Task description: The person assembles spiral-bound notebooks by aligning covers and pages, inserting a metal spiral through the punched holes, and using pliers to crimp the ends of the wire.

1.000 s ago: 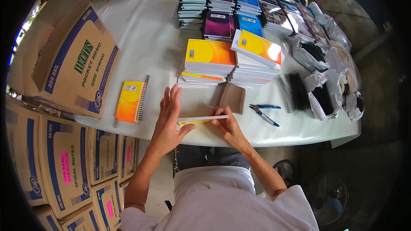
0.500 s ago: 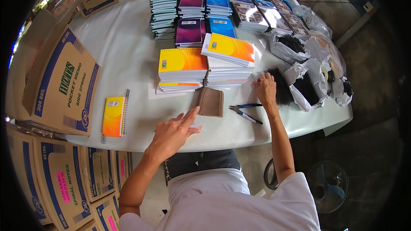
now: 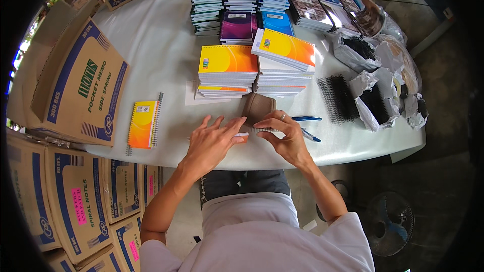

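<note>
Near the table's front edge, my left hand lies over a small memo pad with an orange edge, fingers spread and mostly hiding it. My right hand, wearing a ring, pinches a thin wire spiral coil at the pad's right side. Just beyond both hands sits a brown folded piece like leather or card. Cutting pliers with blue handles lie partly behind my right hand. Farther right is a pile of black spiral coils.
Stacks of yellow-orange notebooks stand ahead, with purple notebooks and blue ones behind. A bound memo pad lies left, beside a large carton. Wrapped coil bundles are at right. Another person's hand works at the far side.
My right hand has moved left from the black coil pile to the memo pad, bringing a coil. My left hand stays over the pad. The other person's arm reaches farther in; the view has shifted slightly.
</note>
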Action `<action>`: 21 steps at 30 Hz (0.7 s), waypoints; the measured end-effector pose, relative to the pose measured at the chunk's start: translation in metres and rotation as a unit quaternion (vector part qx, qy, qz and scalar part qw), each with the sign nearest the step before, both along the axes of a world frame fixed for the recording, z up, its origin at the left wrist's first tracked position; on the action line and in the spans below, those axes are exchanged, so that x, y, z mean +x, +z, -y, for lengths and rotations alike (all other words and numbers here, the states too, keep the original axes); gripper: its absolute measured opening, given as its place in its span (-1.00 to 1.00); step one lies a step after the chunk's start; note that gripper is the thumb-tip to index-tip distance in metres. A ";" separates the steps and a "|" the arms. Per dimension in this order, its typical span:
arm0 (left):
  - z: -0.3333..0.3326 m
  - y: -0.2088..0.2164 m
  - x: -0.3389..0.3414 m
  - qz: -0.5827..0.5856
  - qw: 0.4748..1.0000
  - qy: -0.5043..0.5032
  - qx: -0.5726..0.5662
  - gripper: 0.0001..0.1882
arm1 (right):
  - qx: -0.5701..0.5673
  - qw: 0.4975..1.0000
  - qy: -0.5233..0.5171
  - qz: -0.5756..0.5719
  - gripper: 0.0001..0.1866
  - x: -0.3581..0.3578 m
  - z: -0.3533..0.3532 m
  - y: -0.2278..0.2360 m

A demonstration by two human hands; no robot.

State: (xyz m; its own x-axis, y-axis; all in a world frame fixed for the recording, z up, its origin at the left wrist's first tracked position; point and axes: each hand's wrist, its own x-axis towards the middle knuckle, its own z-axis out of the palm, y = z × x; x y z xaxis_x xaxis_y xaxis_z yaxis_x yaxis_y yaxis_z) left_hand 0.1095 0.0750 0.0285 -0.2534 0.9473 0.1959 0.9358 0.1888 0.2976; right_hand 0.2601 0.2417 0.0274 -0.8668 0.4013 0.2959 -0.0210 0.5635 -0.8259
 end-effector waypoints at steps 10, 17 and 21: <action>-0.001 0.001 -0.002 0.022 1.000 0.004 -0.010 -0.46 | -0.095 0.991 0.093 -0.015 -0.74 -0.009 -0.009 -0.013; -0.004 0.000 0.001 0.005 0.999 0.006 0.032 -0.42 | 0.144 0.979 0.104 0.105 -0.73 -0.005 -0.003 0.016; -0.007 0.000 0.007 0.042 0.999 0.004 0.015 -0.45 | 0.203 0.970 0.089 0.095 -0.76 -0.006 0.009 0.020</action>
